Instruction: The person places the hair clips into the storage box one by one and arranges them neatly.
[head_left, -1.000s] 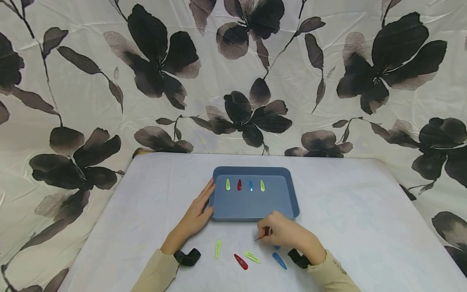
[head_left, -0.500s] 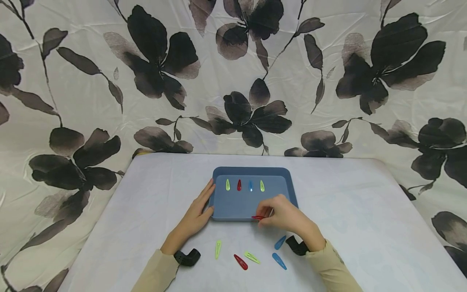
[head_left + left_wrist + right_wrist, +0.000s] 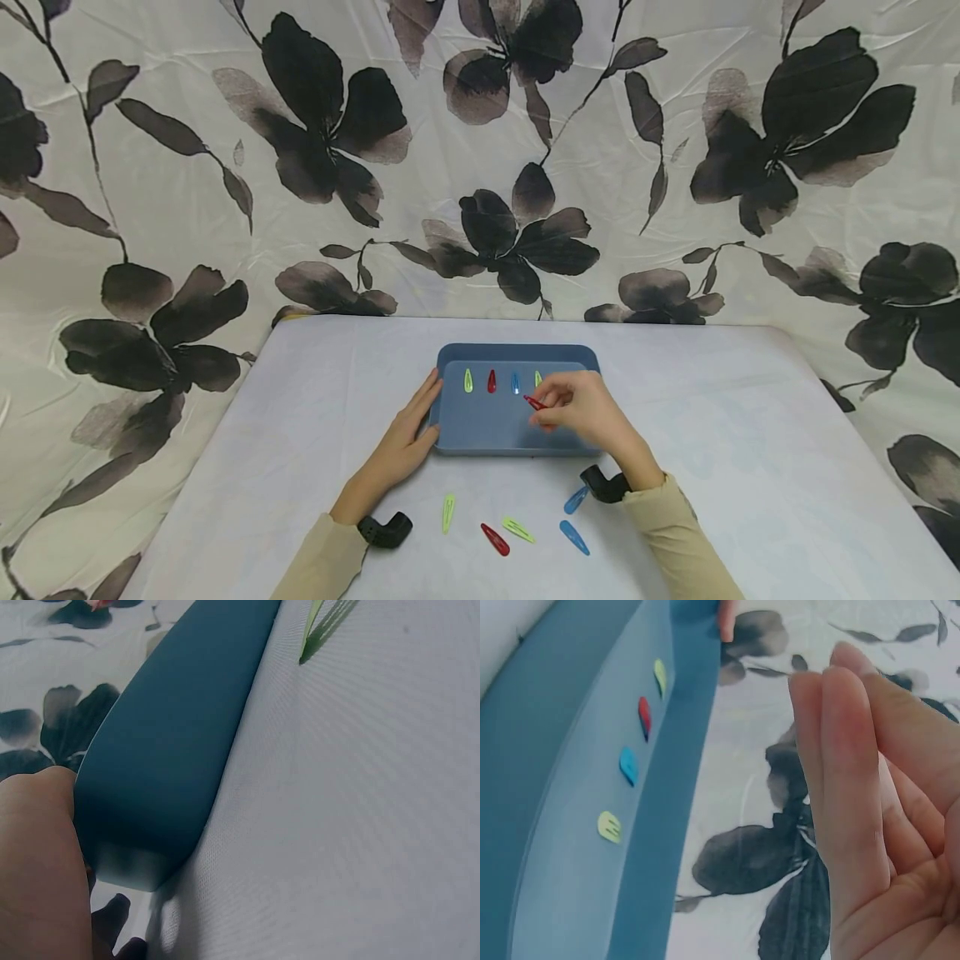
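Note:
My right hand (image 3: 585, 407) is over the blue tray (image 3: 480, 433), pinching a red snap hair clip (image 3: 534, 402) between thumb and fingertips. In the right wrist view the fingers (image 3: 847, 742) hide that clip. Along the tray's far side runs a row of hair clips: a yellow-green one (image 3: 468, 381), a red one (image 3: 492, 381), a blue one (image 3: 515, 382) and another yellow-green one (image 3: 609, 826), which the right hand partly covers in the head view. My left hand (image 3: 402, 435) rests with straight fingers against the tray's left wall.
On the white table in front of the tray lie two green clips (image 3: 448, 513), a red clip (image 3: 495, 538) and two blue clips (image 3: 574, 537). Both wrists carry a black camera (image 3: 386, 529). Floral cloth (image 3: 420, 167) hangs behind the table.
The right hand has lifted the red hair clip from the table and carried it forward, over the tray's front edge to near the row. The left hand has stayed in place.

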Motion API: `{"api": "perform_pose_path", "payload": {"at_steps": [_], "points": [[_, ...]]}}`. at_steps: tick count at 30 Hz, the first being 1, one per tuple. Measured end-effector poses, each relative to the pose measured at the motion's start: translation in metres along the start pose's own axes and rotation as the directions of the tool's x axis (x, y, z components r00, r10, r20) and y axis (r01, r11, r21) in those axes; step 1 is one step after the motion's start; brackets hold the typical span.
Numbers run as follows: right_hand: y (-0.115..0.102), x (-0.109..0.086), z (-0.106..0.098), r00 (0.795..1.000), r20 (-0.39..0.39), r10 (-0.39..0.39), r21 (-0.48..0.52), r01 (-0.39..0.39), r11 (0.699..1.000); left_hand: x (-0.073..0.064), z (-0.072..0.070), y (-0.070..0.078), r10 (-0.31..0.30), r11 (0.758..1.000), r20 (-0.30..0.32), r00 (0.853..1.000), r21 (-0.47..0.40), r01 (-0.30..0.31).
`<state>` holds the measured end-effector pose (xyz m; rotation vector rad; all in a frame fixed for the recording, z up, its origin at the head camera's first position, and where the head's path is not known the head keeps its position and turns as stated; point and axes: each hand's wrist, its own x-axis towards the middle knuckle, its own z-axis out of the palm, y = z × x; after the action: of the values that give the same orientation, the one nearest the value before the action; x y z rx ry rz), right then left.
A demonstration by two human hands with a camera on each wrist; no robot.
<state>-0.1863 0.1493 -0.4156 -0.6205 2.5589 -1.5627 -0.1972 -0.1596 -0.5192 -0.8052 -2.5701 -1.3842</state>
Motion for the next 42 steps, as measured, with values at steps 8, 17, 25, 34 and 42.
{"api": "perform_pose_path", "payload": {"at_steps": [8,17,25,34,42], "points": [[0.01,0.012,-0.004,0.983,-0.129,0.134,0.184,-0.109,0.977,0.0,0.0,0.0,0.005,1.0,-0.002,1.0,-0.002,-0.005],[0.02,0.026,-0.005,0.923,-0.243,0.297,0.454,-0.162,0.876,0.0,0.001,-0.002,0.005,1.0,-0.001,1.0,-0.006,-0.005],[0.031,0.038,-0.006,0.877,-0.312,0.364,0.615,-0.106,0.781,0.0,0.001,-0.002,0.006,1.0,-0.002,1.0,0.006,-0.006],[0.048,0.048,-0.005,0.869,-0.333,0.366,0.619,-0.091,0.78,0.0,0.001,-0.002,0.001,1.0,-0.002,1.0,0.014,-0.001],[0.05,0.056,-0.007,0.826,-0.305,0.475,0.59,-0.227,0.775,0.0,0.001,-0.003,0.001,1.0,0.0,1.0,0.012,-0.001]]}}
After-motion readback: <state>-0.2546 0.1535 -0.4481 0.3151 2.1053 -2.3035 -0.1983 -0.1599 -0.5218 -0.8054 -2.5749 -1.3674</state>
